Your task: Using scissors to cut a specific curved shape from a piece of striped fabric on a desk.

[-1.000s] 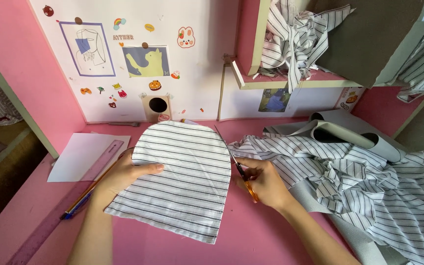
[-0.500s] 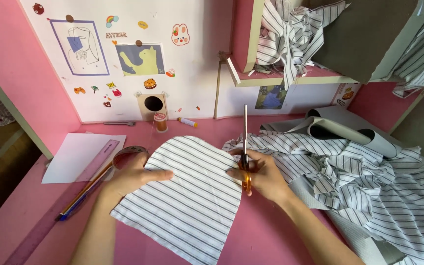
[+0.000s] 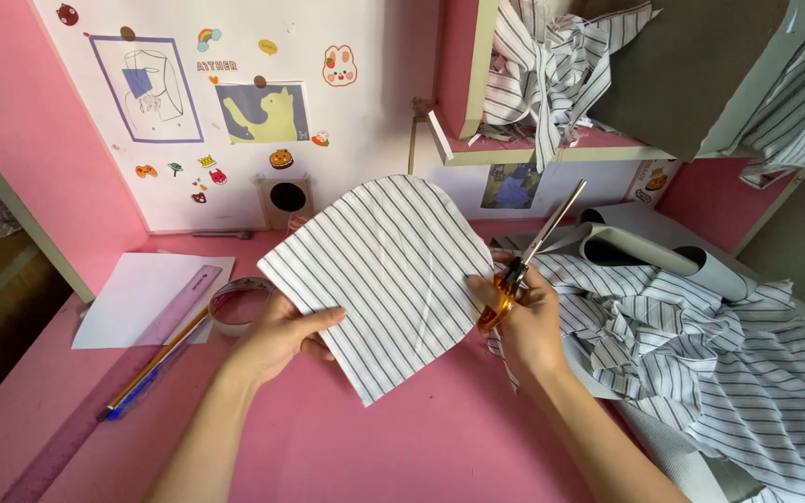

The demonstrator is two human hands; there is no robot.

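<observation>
My left hand (image 3: 283, 331) grips the lower left edge of a cut piece of white fabric with thin dark stripes (image 3: 384, 275), rounded at the top, and holds it lifted off the pink desk (image 3: 402, 447). My right hand (image 3: 524, 312) holds orange-handled scissors (image 3: 528, 256) by the piece's right edge, blades pointing up and right, apparently closed.
A heap of the same striped fabric (image 3: 701, 363) lies at the right with grey rolls (image 3: 645, 247) behind it. At the left lie a white paper sheet (image 3: 137, 298), a purple ruler (image 3: 114, 387), a pencil (image 3: 156, 359) and a tape roll (image 3: 233, 305). A shelf (image 3: 533, 149) holds more fabric.
The striped piece has been raised off the desk and turned, its rounded end now tilted up and right. The scissors have swung from upright to slanting right, away from the cloth edge.
</observation>
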